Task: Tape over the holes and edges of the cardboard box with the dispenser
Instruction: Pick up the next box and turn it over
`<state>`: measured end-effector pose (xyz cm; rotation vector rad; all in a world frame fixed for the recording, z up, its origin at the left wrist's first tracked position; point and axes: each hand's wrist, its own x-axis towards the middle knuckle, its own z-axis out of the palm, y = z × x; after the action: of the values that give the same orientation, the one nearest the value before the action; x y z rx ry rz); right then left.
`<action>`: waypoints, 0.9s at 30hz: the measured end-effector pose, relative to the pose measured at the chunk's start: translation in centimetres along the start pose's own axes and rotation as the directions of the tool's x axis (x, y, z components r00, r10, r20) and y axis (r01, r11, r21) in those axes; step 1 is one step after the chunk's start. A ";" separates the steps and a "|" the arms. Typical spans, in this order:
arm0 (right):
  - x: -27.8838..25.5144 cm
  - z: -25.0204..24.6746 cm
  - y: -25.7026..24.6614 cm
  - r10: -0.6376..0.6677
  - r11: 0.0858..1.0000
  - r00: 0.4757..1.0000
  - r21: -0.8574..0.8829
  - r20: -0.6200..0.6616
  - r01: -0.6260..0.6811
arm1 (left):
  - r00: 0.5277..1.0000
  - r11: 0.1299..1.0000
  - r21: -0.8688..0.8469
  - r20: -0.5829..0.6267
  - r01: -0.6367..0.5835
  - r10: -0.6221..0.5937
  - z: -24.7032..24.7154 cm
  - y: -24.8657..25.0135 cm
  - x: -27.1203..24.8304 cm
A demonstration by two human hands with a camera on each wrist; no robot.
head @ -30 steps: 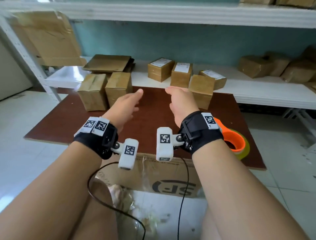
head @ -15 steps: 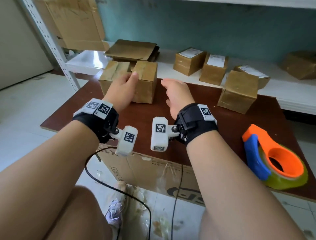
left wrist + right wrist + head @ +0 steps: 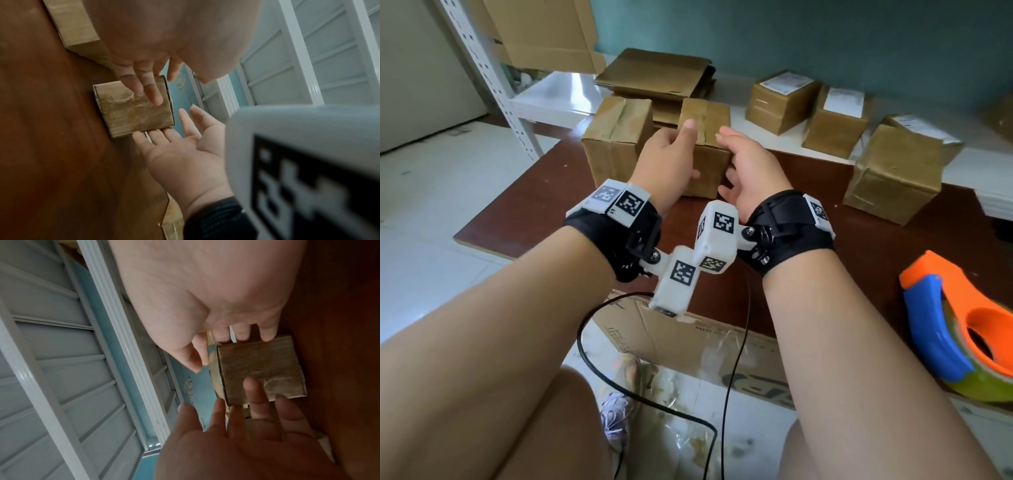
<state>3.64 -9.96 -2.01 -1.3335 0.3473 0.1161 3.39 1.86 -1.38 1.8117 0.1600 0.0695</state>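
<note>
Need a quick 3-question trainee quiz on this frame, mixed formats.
1. True or false: the right hand holds the dispenser.
2. Which box do both hands reach for? A) one with a white label B) the box beside another at the table's far left C) the box at the right
3. Fill in: the left hand has its fingers ____ on the box.

Key: 1 false; 2 B; 3 straight
</note>
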 end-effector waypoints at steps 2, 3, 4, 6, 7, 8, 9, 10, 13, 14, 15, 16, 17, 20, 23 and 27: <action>-1.1 -1.0 -0.8 0.014 1.000 0.999 -0.004 -0.038 -0.014 | 1.000 1.000 -0.021 0.015 0.003 -0.002 0.7 0.7 -1.3; -1.9 -1.6 -1.3 0.012 1.000 0.998 -0.005 -0.057 -0.012 | 1.000 1.000 -0.030 0.018 0.002 -0.001 1.1 1.1 -2.0; -2.8 -2.3 -1.6 0.006 1.000 0.997 -0.008 -0.077 -0.006 | 1.000 0.999 -0.038 0.013 0.000 0.001 1.5 1.4 -2.8; -5.3 -4.0 -2.2 -0.014 1.000 0.993 -0.029 -0.118 0.011 | 1.000 0.999 -0.037 0.008 -0.016 0.017 2.0 2.2 -4.5; -6.6 -4.9 -2.3 -0.026 0.999 0.989 -0.046 -0.144 0.020 | 0.999 0.999 -0.024 0.014 -0.035 0.036 2.3 2.5 -5.3; -7.9 -6.0 -2.2 -0.039 0.998 0.983 -0.059 -0.178 0.029 | 0.998 0.998 -0.013 0.031 -0.057 0.057 2.5 2.7 -6.2; -9.2 -7.2 -1.9 -0.052 0.997 0.976 -0.065 -0.213 0.039 | 0.996 0.998 -0.008 0.059 -0.070 0.070 2.7 2.9 -7.1; -10.3 -8.4 -1.6 -0.060 0.997 0.967 -0.069 -0.246 0.045 | 0.993 0.997 -0.008 0.089 -0.076 0.077 2.9 3.2 -8.2; -12.8 -11.1 -1.5 -0.061 0.996 0.953 -0.079 -0.298 0.039 | 0.982 0.992 0.078 0.166 -0.101 0.087 3.6 4.3 -11.7; -13.5 -11.8 -1.6 -0.059 0.996 0.951 -0.082 -0.303 0.036 | 0.978 0.987 0.109 0.185 -0.119 0.098 4.1 4.7 -12.9; -14.0 -12.4 -1.7 -0.052 0.996 0.951 -0.081 -0.305 0.029 | 0.972 0.983 0.118 0.202 -0.143 0.117 4.5 5.0 -14.1; -14.4 -13.0 -1.7 -0.043 0.997 0.951 -0.081 -0.305 0.019 | 0.964 0.977 0.120 0.220 -0.177 0.147 5.0 5.1 -15.2; -14.8 -13.5 -1.7 -0.032 0.997 0.953 -0.076 -0.300 0.009 | 0.951 0.968 0.129 0.250 -0.216 0.179 5.6 5.0 -16.1; -15.5 -14.6 -0.8 0.010 0.996 0.964 -0.081 -0.265 -0.032 | 0.905 0.930 0.202 0.366 -0.306 0.218 6.3 3.9 -18.3; -16.1 -14.8 -0.1 0.062 0.988 0.965 -0.122 -0.256 -0.096 | 0.872 0.917 0.243 0.457 -0.315 0.178 6.0 3.2 -19.8; -15.9 -15.3 -0.1 0.163 0.967 0.951 -0.147 -0.265 -0.206 | 0.876 0.942 0.215 0.463 -0.259 0.135 5.3 3.6 -20.0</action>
<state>-14.07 -22.95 0.09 -1.4898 0.6912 0.1374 -15.42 -7.03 1.53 2.0643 -0.3624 -0.2320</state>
